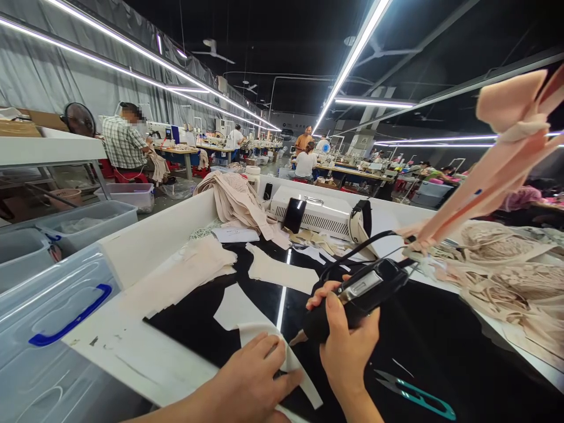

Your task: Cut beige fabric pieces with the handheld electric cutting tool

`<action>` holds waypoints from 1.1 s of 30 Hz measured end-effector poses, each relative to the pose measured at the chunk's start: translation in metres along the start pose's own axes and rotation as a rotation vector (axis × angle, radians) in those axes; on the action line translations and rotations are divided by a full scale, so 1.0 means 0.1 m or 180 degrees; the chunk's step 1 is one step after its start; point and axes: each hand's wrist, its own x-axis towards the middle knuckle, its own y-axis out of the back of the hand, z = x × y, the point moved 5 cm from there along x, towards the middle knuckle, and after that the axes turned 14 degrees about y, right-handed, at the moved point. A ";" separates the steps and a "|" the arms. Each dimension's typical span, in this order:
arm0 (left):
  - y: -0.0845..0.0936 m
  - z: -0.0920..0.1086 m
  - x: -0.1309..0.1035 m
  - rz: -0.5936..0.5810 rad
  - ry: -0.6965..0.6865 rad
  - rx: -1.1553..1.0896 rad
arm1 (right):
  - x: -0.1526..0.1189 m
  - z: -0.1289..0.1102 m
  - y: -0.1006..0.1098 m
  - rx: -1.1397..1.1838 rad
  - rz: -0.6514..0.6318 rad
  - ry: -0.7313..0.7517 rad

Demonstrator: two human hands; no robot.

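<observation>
My left hand (247, 379) rests low in the view, its curled fingers pinching a folded beige fabric piece (304, 382). Beneath and beyond that fabric lies a white pattern-shaped piece (235, 308) on the black table surface (423, 335). Wrapped in my right hand (350, 346) is a black corded hand tool (368, 288) with a metal plate on its side. The tool's lower end is close to the fabric; whether they touch I cannot tell. A cream cut piece (279, 270) lies farther back. Turquoise thread snips (418, 396) lie to the right of my right hand.
Peach fabric strips (489, 170) hang down by the tool's cord. Beige garment pieces (506, 270) are heaped at right, and stacked fabric (185, 270) lies at left. A phone (294, 215) leans on a white vented box (326, 205). Clear plastic bins (53, 352) stand at left.
</observation>
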 end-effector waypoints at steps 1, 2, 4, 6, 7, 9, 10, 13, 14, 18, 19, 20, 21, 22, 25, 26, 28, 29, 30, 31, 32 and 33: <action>0.00 0.00 0.00 -0.0014 -0.0003 -0.0001 | 0.00 0.01 0.00 -0.0026 -0.0027 -0.0004; 0.00 0.00 0.00 -0.0001 -0.0012 -0.0006 | -0.01 0.01 0.00 -0.0054 -0.0051 -0.0006; 0.01 0.00 0.00 0.0063 -0.0048 -0.0024 | 0.00 0.01 -0.01 -0.0090 -0.0078 0.0001; 0.01 0.00 -0.01 0.0140 -0.0081 -0.0043 | 0.02 0.01 -0.02 -0.0051 -0.0070 0.0016; 0.01 0.00 -0.01 0.0164 -0.0096 -0.0048 | 0.02 0.01 -0.03 -0.0009 -0.0061 0.0026; 0.00 -0.01 -0.01 0.0215 -0.0102 -0.0036 | 0.03 0.03 -0.04 0.0075 -0.0069 0.0042; 0.00 -0.01 -0.01 0.0241 -0.0100 -0.0028 | 0.04 0.04 -0.05 0.0106 -0.0094 0.0041; -0.01 -0.02 -0.02 0.0283 -0.0110 -0.0044 | 0.02 0.08 -0.07 0.0102 -0.0170 0.0039; -0.01 -0.02 -0.02 0.0290 -0.0111 -0.0063 | 0.02 0.09 -0.07 0.0090 -0.0183 0.0045; -0.07 -0.04 -0.04 0.0306 -0.0089 -0.0091 | 0.00 0.09 -0.08 0.0042 -0.0173 0.0073; -0.09 -0.04 -0.04 0.0325 -0.0106 -0.0087 | 0.00 0.09 -0.08 0.0042 -0.0183 0.0063; -0.10 -0.05 -0.04 0.0357 -0.0123 -0.0082 | 0.00 0.09 -0.09 0.0048 -0.0196 0.0046; -0.11 -0.05 -0.03 0.0403 -0.0142 -0.0072 | 0.00 0.09 -0.09 0.0060 -0.0211 0.0025; -0.12 -0.05 -0.02 0.0444 -0.0167 -0.0060 | 0.00 0.10 -0.10 0.0070 -0.0225 0.0004; -0.05 -0.07 0.04 0.0339 -0.0097 -0.0134 | 0.03 0.12 -0.09 0.0051 -0.0228 -0.0026; -0.01 -0.09 0.07 0.0198 -0.0025 -0.0219 | 0.05 0.12 -0.08 0.0042 -0.0227 -0.0025; 0.08 -0.16 0.13 -0.0158 0.0165 -0.0460 | 0.08 0.10 -0.04 0.0035 -0.0233 -0.0016; 0.13 -0.21 0.15 -0.0308 0.0224 -0.0537 | 0.10 0.08 -0.02 0.0034 -0.0231 -0.0017; 0.17 -0.27 0.17 -0.0363 0.0302 -0.0591 | 0.11 0.06 0.01 0.0032 -0.0226 -0.0022; 0.20 -0.32 0.17 -0.0448 0.0277 -0.0623 | 0.12 0.04 0.04 0.0021 -0.0217 -0.0032; 0.22 -0.38 0.18 -0.0505 0.0218 -0.0638 | 0.13 0.02 0.08 0.0001 -0.0209 -0.0044; 0.23 -0.42 0.17 -0.0571 0.0163 -0.0634 | 0.13 0.00 0.11 -0.0023 -0.0200 -0.0054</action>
